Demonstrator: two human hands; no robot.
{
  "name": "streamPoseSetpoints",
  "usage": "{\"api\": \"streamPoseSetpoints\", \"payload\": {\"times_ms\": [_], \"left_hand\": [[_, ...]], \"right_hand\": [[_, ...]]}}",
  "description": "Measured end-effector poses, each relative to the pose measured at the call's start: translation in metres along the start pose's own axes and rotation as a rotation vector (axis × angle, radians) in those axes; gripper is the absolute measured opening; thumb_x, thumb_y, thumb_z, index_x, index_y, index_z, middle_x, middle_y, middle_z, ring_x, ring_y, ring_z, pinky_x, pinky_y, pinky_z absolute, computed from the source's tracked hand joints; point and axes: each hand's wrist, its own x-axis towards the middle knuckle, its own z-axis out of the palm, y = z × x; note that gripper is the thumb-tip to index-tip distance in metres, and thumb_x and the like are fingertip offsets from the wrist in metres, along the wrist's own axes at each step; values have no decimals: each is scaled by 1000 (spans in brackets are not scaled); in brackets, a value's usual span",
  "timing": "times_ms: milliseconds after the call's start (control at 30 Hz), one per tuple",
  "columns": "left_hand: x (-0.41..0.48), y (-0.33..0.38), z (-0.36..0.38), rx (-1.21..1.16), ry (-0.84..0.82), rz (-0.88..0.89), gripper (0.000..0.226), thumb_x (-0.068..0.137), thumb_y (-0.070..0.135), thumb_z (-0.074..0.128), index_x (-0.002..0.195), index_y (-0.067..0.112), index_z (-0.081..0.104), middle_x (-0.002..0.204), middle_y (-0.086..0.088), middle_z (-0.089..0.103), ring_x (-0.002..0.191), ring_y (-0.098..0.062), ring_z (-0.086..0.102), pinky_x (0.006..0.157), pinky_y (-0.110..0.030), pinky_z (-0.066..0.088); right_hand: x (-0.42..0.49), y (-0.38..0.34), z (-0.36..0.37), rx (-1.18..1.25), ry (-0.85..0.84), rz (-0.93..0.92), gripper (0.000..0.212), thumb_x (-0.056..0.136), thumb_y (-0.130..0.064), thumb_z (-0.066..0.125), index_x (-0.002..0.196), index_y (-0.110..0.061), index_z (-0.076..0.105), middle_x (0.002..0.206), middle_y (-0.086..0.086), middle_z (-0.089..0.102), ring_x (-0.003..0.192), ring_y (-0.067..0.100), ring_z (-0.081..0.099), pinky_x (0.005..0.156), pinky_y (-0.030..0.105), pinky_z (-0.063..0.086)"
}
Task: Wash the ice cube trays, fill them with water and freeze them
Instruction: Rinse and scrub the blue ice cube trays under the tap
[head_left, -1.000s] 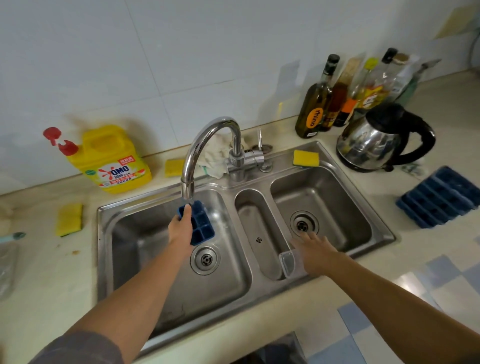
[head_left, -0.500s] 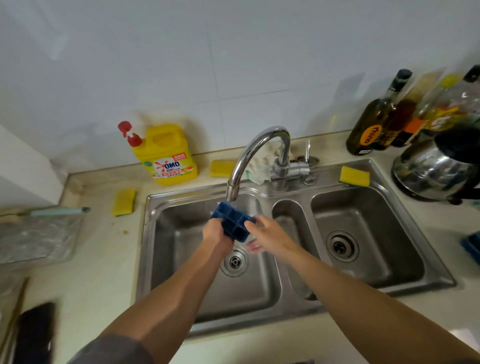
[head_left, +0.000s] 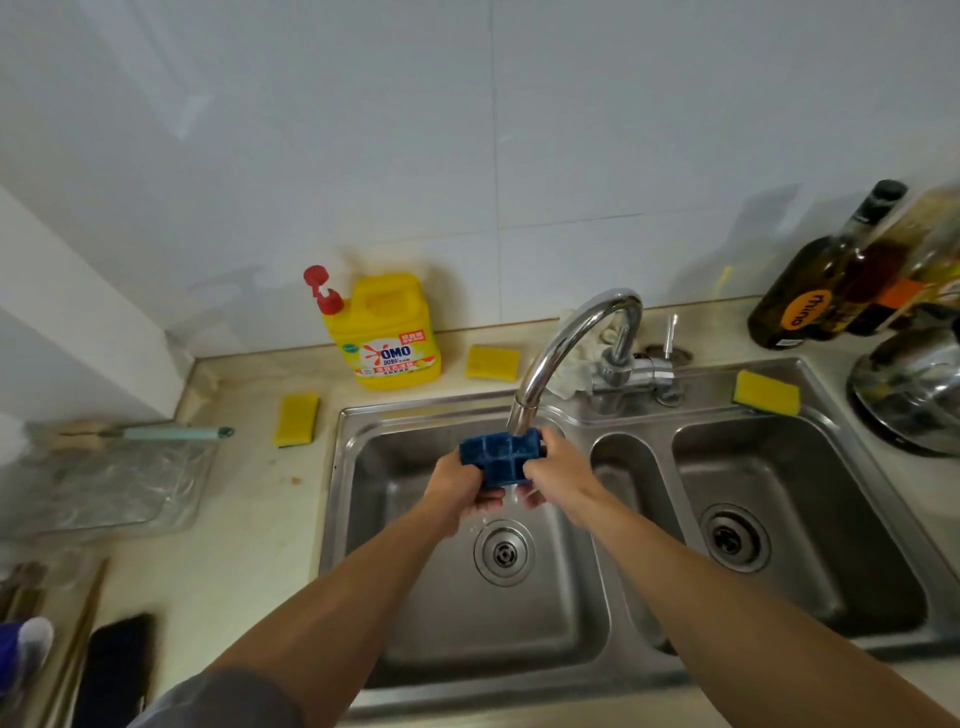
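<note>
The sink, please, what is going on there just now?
A person holds a small blue ice cube tray under the tap, over the left basin of the sink. The left hand grips its left end and the right hand its right end. Some water seems to run off the tray. The yellow soap jug stands untouched on the counter behind.

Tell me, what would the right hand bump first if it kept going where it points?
The right hand points away and leftward and grips the blue ice cube tray. Going on, it would probably meet the faucet spout just behind the tray, though depth is unclear.
</note>
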Motion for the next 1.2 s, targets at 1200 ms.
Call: {"api": "streamPoseSetpoints", "payload": {"times_ms": [1200], "left_hand": [[34, 8, -4, -19, 80, 16, 33, 95, 1, 38, 109, 16, 65, 74, -7, 61, 52, -12, 44, 47, -25, 40]], "right_hand": [[19, 0, 10, 381, 38, 160, 25, 95, -11, 63, 119, -14, 57, 111, 19, 70, 90, 37, 74, 66, 42, 61]]}}
